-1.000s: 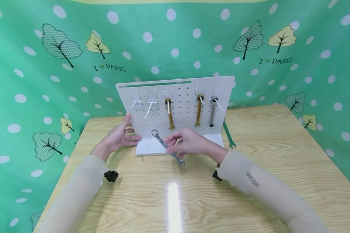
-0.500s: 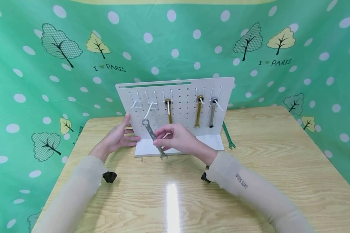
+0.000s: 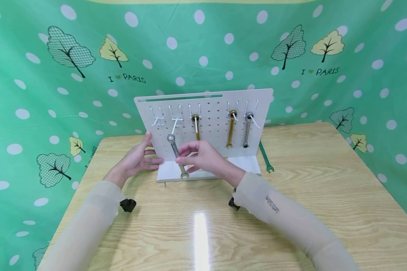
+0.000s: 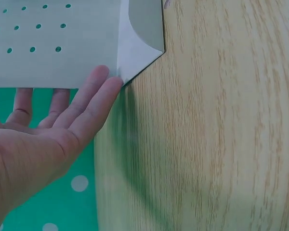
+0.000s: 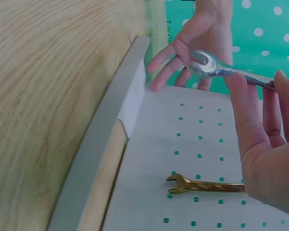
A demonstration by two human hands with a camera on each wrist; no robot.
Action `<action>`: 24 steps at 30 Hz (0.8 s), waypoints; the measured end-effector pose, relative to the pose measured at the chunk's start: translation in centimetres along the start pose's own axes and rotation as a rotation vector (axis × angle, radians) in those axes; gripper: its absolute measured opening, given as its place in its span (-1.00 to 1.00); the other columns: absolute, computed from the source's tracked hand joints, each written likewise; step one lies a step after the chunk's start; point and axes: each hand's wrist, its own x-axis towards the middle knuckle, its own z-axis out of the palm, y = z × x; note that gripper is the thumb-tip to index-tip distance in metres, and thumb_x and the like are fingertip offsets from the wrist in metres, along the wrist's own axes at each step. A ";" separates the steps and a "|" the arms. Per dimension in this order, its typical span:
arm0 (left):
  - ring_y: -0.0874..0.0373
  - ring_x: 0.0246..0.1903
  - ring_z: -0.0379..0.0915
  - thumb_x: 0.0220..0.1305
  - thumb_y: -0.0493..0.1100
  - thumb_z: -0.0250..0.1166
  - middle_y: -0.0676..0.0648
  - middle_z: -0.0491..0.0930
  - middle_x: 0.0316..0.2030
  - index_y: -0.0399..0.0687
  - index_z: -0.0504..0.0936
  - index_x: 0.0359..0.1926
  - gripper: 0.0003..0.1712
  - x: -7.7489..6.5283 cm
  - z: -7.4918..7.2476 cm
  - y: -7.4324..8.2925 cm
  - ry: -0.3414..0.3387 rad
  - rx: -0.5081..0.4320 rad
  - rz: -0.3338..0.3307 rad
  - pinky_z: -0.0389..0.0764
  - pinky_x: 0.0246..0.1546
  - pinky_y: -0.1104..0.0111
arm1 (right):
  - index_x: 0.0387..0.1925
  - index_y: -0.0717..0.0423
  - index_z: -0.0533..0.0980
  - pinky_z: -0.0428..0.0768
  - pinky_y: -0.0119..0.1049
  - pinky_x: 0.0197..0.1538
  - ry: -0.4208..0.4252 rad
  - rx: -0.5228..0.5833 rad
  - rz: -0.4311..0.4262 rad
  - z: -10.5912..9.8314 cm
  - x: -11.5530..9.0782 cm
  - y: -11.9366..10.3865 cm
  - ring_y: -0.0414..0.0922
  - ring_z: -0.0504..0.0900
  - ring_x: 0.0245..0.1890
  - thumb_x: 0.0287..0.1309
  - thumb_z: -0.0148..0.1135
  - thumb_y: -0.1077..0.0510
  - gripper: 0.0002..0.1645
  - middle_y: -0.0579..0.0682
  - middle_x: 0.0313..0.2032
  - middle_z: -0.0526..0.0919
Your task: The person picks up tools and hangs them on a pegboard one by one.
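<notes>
My right hand [image 3: 205, 157] pinches a silver combination wrench [image 3: 175, 148] between thumb and fingertips. Its ring end points up at the tip of the second white hook from the left [image 3: 175, 127], and its open end hangs down, as the right wrist view also shows on the wrench [image 5: 213, 67]. I cannot tell whether the ring is around the hook tip. My left hand [image 3: 135, 160] rests against the left edge of the white pegboard [image 3: 208, 139] with fingers spread. In the left wrist view, that hand's fingertips [image 4: 100, 72] touch the board near its base; some fingers go behind it.
Two gold wrenches [image 3: 231, 130] and a silver ratchet wrench [image 3: 247, 131] hang on other hooks. The leftmost hook [image 3: 158, 119] bears nothing. A green wrench [image 3: 266, 158] lies on the wooden table [image 3: 308, 169], right of the board. A patterned green cloth [image 3: 203, 49] stands behind.
My right hand has carried the wrench left and up, from in front of the board's base to the second hook, turning it more upright. My left hand stays at the board's edge.
</notes>
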 end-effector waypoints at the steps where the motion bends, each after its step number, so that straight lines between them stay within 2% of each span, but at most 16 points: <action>1: -0.42 0.22 0.42 0.31 0.60 -0.15 -0.49 0.19 0.37 -0.19 -0.03 0.56 0.17 0.0 0.0 0.0 -0.001 0.000 0.001 0.51 0.17 -0.18 | -0.07 0.16 0.65 0.76 0.02 -0.17 0.001 0.009 0.019 0.0 0.1 0.1 -0.04 0.73 -0.20 0.21 0.46 0.22 -0.73 0.09 -0.19 0.67; 5: -0.42 0.22 0.41 0.30 0.61 -0.15 -0.49 0.19 0.37 -0.20 -0.03 0.56 0.18 0.1 0.0 -0.1 -0.005 0.002 0.000 0.50 0.17 -0.19 | -0.08 0.14 0.65 0.77 -0.02 -0.19 0.013 0.021 0.055 -0.1 0.5 0.3 -0.04 0.71 -0.18 0.21 0.47 0.19 -0.74 0.09 -0.17 0.65; 13: -0.43 0.24 0.39 0.31 0.61 -0.15 -0.47 0.19 0.38 -0.15 -0.01 0.57 0.15 0.0 -0.1 -0.1 -0.014 0.003 0.003 0.49 0.18 -0.20 | -0.07 0.16 0.65 0.74 -0.08 -0.05 0.036 0.022 0.057 -0.2 1.1 0.8 0.03 0.71 -0.10 0.21 0.47 0.17 -0.73 0.10 -0.15 0.66; 20: -0.43 0.23 0.40 0.32 0.60 -0.16 -0.46 0.20 0.37 -0.15 0.01 0.56 0.14 0.0 -0.1 0.0 -0.013 0.006 0.001 0.49 0.18 -0.20 | -0.07 0.13 0.66 0.75 -0.04 -0.09 0.041 0.024 0.042 -0.3 1.5 1.1 0.02 0.71 -0.12 0.23 0.46 0.14 -0.73 0.08 -0.14 0.66; 24: -0.43 0.23 0.39 0.31 0.61 -0.16 -0.46 0.20 0.37 -0.15 0.01 0.56 0.14 0.1 -0.1 0.0 -0.009 0.005 0.000 0.50 0.18 -0.20 | -0.06 0.13 0.65 0.76 -0.04 -0.15 0.048 0.034 0.040 -0.3 1.8 1.3 0.08 0.68 -0.08 0.25 0.44 0.14 -0.74 0.09 -0.13 0.65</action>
